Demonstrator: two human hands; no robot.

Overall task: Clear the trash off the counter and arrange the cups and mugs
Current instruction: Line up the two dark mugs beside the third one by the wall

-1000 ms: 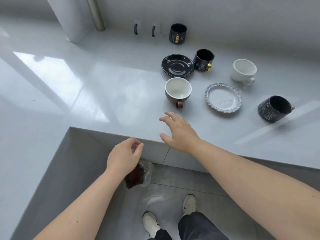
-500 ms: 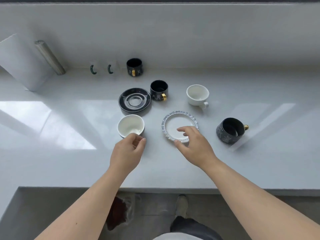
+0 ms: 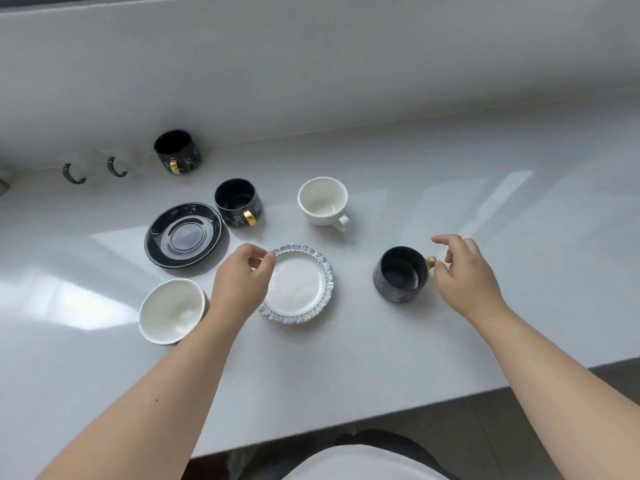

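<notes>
On the white counter (image 3: 346,358) my left hand (image 3: 242,282) pinches the upper-left rim of a white ruffled saucer (image 3: 301,289). My right hand (image 3: 464,271) hovers just right of a black mug (image 3: 401,275), fingers spread, thumb next to its gold handle without closing on it. A white-lined cup (image 3: 171,310) stands left of my left wrist. Behind lie a black saucer (image 3: 183,235), a second black mug (image 3: 239,202) and a white cup (image 3: 323,200). A third black mug (image 3: 178,152) stands against the back wall.
Two pale mugs with green handles (image 3: 74,173) (image 3: 117,166) stand at the back left against the wall, barely distinct from it. The counter's front edge (image 3: 381,415) runs just before my body, with floor below at the right.
The view swung up from the floor to the counter. My left hand moved right from the white-lined cup to the ruffled saucer's rim. My right hand left the saucer and went to the black mug's handle.
</notes>
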